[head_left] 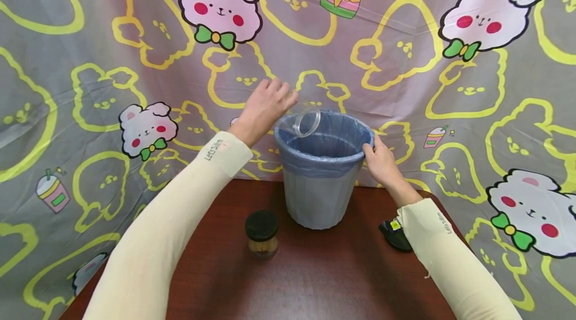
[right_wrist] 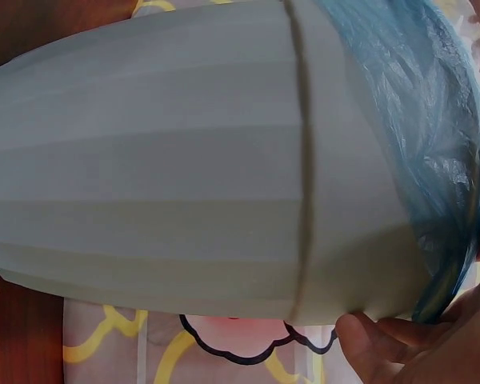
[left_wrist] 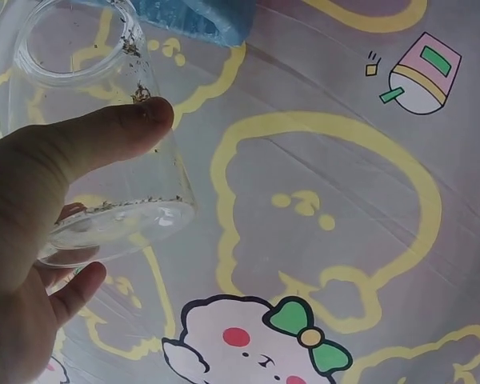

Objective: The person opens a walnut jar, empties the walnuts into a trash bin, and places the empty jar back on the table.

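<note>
My left hand (head_left: pixel 269 105) grips a clear glass jar (head_left: pixel 308 123) tipped on its side, its open mouth over the trash can. Small brown crumbs cling to the jar's inner wall (left_wrist: pixel 164 164) and bottom in the left wrist view, with the thumb pressed along its side. The grey trash can (head_left: pixel 317 197) stands upright on the table, a blue plastic liner (head_left: pixel 292 162) folded over its rim. At the right of that rim, my right hand (head_left: pixel 381 160) holds on, thumb and fingers on the liner and wall; the right wrist view shows fingertips (right_wrist: pixel 356 332) against the side.
A small glass jar with a black lid (head_left: pixel 262 227) and tan contents stands left of the can on the dark wooden table (head_left: pixel 315 275). Beside my right forearm lies a black object (head_left: pixel 396 237) with a yellow-green label. A cartoon-printed cloth (head_left: pixel 400 90) hangs close behind.
</note>
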`<state>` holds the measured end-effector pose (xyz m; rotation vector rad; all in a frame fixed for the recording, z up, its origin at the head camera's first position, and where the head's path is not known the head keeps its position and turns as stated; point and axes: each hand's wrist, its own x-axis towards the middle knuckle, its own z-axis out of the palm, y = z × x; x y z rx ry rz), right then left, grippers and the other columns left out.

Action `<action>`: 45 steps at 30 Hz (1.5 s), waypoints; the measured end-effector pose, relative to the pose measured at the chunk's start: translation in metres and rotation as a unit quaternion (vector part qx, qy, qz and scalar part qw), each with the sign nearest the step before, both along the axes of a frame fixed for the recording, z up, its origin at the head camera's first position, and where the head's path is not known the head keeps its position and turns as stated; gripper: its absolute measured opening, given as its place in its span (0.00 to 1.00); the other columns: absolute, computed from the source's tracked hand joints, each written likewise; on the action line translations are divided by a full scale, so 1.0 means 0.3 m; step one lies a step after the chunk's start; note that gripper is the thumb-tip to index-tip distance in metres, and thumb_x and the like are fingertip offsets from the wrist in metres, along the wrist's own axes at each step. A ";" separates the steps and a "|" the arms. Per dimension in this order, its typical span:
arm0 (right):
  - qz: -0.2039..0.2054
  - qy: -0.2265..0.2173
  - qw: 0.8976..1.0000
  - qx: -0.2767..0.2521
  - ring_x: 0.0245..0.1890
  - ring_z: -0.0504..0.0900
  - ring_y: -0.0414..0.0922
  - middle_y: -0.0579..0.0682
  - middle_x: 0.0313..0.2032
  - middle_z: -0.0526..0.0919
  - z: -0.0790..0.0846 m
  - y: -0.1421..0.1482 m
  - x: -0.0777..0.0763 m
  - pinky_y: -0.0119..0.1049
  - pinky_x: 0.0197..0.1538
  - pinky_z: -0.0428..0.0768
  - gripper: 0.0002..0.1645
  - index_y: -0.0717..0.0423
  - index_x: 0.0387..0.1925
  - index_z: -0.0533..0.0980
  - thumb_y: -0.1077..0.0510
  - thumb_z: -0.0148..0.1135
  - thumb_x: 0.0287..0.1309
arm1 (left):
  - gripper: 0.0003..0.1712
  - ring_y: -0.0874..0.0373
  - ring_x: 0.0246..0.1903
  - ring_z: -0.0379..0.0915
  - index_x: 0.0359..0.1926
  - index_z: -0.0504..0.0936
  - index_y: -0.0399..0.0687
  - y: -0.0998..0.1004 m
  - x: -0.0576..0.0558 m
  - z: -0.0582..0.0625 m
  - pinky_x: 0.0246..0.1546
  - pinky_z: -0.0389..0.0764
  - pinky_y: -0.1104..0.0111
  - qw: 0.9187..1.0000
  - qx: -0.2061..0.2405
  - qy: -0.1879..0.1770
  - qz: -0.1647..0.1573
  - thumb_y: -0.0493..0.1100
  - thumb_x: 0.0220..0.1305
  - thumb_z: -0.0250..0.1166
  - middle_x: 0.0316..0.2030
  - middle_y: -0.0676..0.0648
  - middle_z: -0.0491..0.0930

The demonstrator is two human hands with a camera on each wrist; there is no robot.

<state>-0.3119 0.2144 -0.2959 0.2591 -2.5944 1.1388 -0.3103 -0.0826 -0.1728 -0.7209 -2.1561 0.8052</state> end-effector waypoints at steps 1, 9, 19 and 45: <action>0.000 0.000 1.000 -0.001 0.66 0.56 0.61 0.66 0.65 0.60 0.001 -0.001 0.000 0.57 0.63 0.57 0.35 0.62 0.70 0.52 0.47 0.34 0.69 | 0.24 0.44 0.48 0.70 0.58 0.68 0.45 -0.001 -0.001 0.000 0.44 0.73 0.60 1.000 0.003 0.001 0.002 0.32 0.62 0.60 0.49 0.40 0.73; -0.003 -0.004 1.000 0.002 0.67 0.54 0.60 0.66 0.67 0.58 0.001 0.000 0.001 0.56 0.64 0.55 0.36 0.62 0.71 0.49 0.47 0.34 0.69 | 0.23 0.45 0.48 0.69 0.57 0.69 0.45 -0.011 -0.002 -0.006 0.43 0.72 0.60 1.000 0.010 0.000 0.005 0.30 0.62 0.59 0.49 0.40 0.73; 0.000 0.001 1.000 -0.001 0.61 0.62 0.60 0.67 0.58 0.66 -0.005 -0.001 -0.004 0.56 0.59 0.61 0.29 0.65 0.63 0.59 0.50 0.35 0.69 | 0.20 0.44 0.46 0.70 0.55 0.69 0.44 -0.021 -0.008 -0.018 0.41 0.72 0.60 1.000 0.026 0.009 -0.012 0.29 0.62 0.57 0.46 0.40 0.74; 0.010 -0.012 1.000 -0.004 0.63 0.59 0.57 0.64 0.61 0.63 0.001 0.007 -0.002 0.56 0.60 0.59 0.34 0.62 0.69 0.53 0.47 0.32 0.69 | 0.53 0.39 0.56 0.64 0.64 0.60 0.43 -0.137 -0.048 -0.079 0.50 0.69 0.50 0.974 0.199 -0.108 0.016 0.49 0.39 0.79 0.56 0.37 0.68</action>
